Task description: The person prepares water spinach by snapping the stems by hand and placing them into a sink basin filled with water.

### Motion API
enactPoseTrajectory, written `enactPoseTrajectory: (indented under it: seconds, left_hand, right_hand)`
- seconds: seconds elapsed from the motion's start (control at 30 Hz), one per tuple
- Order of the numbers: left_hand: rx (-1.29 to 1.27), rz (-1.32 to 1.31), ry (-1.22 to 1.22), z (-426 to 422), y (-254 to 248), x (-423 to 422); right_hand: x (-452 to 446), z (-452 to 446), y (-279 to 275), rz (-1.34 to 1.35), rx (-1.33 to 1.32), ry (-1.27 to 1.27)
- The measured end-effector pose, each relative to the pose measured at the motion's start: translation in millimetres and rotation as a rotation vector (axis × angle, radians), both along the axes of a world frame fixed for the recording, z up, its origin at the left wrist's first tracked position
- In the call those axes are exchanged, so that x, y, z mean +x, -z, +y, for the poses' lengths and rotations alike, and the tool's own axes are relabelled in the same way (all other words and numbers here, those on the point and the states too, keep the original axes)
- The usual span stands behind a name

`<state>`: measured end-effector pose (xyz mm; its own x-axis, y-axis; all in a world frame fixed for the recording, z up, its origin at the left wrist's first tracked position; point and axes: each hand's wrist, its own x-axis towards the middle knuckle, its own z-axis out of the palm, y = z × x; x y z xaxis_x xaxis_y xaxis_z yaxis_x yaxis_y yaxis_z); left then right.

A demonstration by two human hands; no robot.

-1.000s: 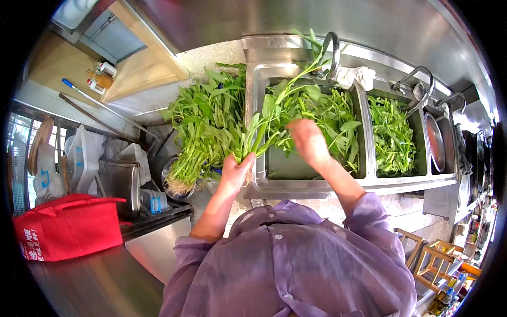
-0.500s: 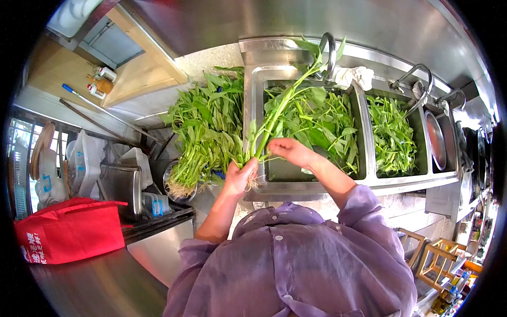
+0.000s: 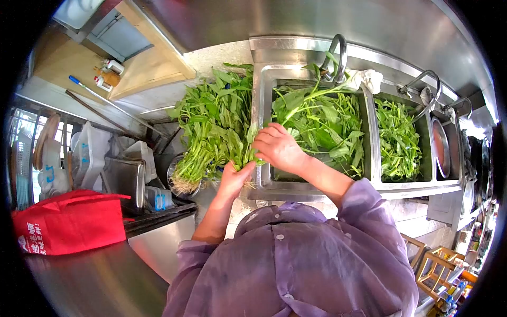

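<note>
Near the left rim of the sink, my left hand point(image 3: 233, 181) is closed round the root end of a few leafy green stems that look like water spinach. My right hand point(image 3: 280, 149) is wrapped over stems just above it. From there a long water spinach stem point(image 3: 302, 103) slants up over the left basin toward the tap. Beside my left hand lies a big heap of rooted water spinach point(image 3: 216, 119), pale roots toward me. Loose water spinach point(image 3: 330, 124) fills much of the left basin, with water showing at its near edge.
The steel sink point(image 3: 374, 145) has a second basin of cut greens point(image 3: 396, 140) and a third with a metal bowl point(image 3: 440, 148). Curved taps point(image 3: 340, 53) and a white cloth point(image 3: 367, 80) are behind. A red bag point(image 3: 74, 222) and plastic baskets point(image 3: 87, 158) stand left.
My right hand has moved left and closed over the stems close to my left hand. The long stems have dropped lower over the left basin. The view has shifted slightly.
</note>
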<state>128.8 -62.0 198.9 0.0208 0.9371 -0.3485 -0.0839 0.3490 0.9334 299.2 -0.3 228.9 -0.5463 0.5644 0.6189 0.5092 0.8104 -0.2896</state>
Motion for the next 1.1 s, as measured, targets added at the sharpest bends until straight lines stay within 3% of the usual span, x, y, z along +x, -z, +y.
enactPoseTrajectory:
  seconds: [0.07,0.23,0.33,0.47,0.53,0.63,0.7,0.73,0.8,0.93,1.1]
  left_hand:
    - [-0.003,0.035,-0.028,-2.6,-1.1,-0.8]
    - [0.058,0.095,-0.008,-5.8,2.5,0.5]
    - [0.062,0.187,-0.068,-4.0,17.2,-0.9]
    - [0.067,0.199,-0.141,-2.9,11.1,1.5]
    - [-0.018,0.049,-0.176,-4.6,9.1,-3.8]
    - [-0.044,-0.036,-0.169,-16.4,3.6,-20.3]
    - [-0.117,-0.093,-0.175,-19.9,-8.2,-32.5]
    - [-0.115,-0.097,-0.171,-22.7,-13.4,-41.1]
    - [-0.220,-0.169,-0.064,-29.0,-21.1,-63.9]
    - [-0.112,-0.157,-0.075,-39.2,-44.7,-89.9]
    - [-0.186,-0.194,-0.069,-47.1,-60.2,-112.9]
  right_hand:
    - [-5.5,2.0,2.8,-0.165,-0.097,-0.089]
    - [-13.3,3.0,7.1,-0.222,-0.095,-0.131]
    - [-27.5,-12.7,13.9,-0.327,-0.084,-0.001]
    - [-41.8,-22.5,39.0,-0.044,-0.298,0.242]
    - [-43.9,-18.4,61.4,0.411,-0.688,0.307]
    - [5.7,13.6,83.5,0.691,-0.874,0.587]
    - [45.9,16.5,91.6,0.584,-0.773,0.597]
    - [66.1,14.0,87.2,0.354,-0.737,0.645]
    - [94.1,5.5,88.9,-0.183,-0.310,0.848]
    - [94.1,7.5,57.0,0.009,-0.210,0.644]
    - [72.3,26.0,31.8,0.036,0.068,0.564]
